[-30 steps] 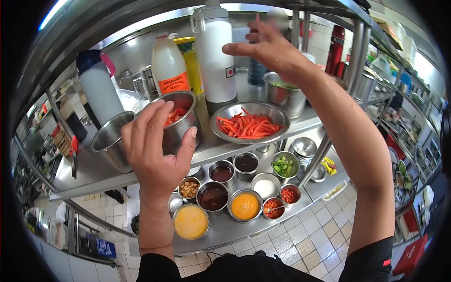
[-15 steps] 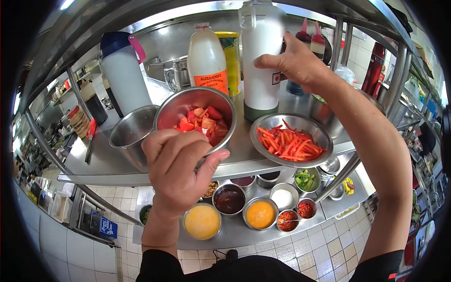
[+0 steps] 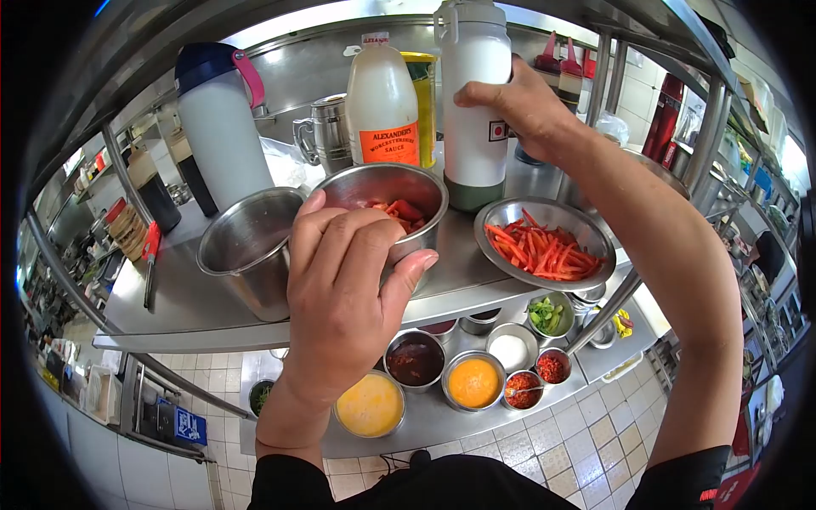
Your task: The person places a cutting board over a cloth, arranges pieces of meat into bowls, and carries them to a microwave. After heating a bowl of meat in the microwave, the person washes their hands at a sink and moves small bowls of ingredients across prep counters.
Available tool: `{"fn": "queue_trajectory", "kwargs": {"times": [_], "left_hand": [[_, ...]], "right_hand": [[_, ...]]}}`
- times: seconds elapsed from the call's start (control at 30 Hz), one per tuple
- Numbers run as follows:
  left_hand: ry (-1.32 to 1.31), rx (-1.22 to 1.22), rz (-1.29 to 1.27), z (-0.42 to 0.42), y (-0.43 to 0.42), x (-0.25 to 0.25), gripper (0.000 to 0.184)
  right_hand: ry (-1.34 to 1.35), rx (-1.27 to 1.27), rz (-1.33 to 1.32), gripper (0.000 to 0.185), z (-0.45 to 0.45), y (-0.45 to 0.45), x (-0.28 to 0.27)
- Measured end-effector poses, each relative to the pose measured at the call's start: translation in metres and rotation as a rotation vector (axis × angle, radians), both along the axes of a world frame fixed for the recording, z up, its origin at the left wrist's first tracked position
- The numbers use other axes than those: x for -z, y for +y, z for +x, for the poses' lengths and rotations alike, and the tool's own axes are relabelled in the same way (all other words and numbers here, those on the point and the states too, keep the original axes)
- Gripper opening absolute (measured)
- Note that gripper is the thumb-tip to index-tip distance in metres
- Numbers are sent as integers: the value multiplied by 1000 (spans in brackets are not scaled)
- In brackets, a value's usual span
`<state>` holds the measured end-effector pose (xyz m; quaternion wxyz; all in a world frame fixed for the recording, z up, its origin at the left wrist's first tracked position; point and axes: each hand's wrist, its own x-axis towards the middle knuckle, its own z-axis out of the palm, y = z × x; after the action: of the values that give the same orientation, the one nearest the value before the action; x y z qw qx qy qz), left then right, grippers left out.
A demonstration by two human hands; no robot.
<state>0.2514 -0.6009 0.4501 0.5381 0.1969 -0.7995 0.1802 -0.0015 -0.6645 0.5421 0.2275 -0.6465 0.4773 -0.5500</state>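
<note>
My left hand (image 3: 344,276) is closed on the near rim of a steel bowl (image 3: 429,223) holding chopped red pepper (image 3: 404,212). The bowl is at the shelf's front, nearly upright; whether its base touches the shelf is hidden. My right hand (image 3: 531,106) wraps round a tall white bottle (image 3: 474,140) with a green base and a handled lid, upright on the shelf. Just right of the bottle lies a shallow steel dish (image 3: 608,270) of red strips (image 3: 544,246). An empty-looking steel container (image 3: 255,280) stands left of my left hand.
Behind are a Worcestershire sauce bottle (image 3: 382,110), a yellow tin (image 3: 425,93), a steel jug (image 3: 331,127) and a blue-capped bottle (image 3: 217,136). A red-handled lighter (image 3: 151,255) lies left. Below the shelf (image 3: 161,302) stand several containers, including orange liquid (image 3: 473,382) and dark sauce (image 3: 415,361).
The pepper bowl has tipped back from facing me to nearly upright and moved slightly right and down with my left hand. My right hand keeps its hold on the white bottle.
</note>
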Motion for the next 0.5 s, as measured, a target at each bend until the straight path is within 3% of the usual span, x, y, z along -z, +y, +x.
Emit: {"fn": "queue_trajectory", "kwargs": {"times": [0.17, 0.37, 0.5], "left_hand": [[-25, -11, -9, 0, 0, 2, 41], [-51, -28, -10, 1, 4, 2, 48], [-39, -15, -48, 2, 3, 2, 50]], "right_hand": [[-58, 128, -97, 46, -21, -26, -4], [-21, 424, -42, 53, -32, -33, -6], [35, 470, -53, 56, -45, -47, 1]]}}
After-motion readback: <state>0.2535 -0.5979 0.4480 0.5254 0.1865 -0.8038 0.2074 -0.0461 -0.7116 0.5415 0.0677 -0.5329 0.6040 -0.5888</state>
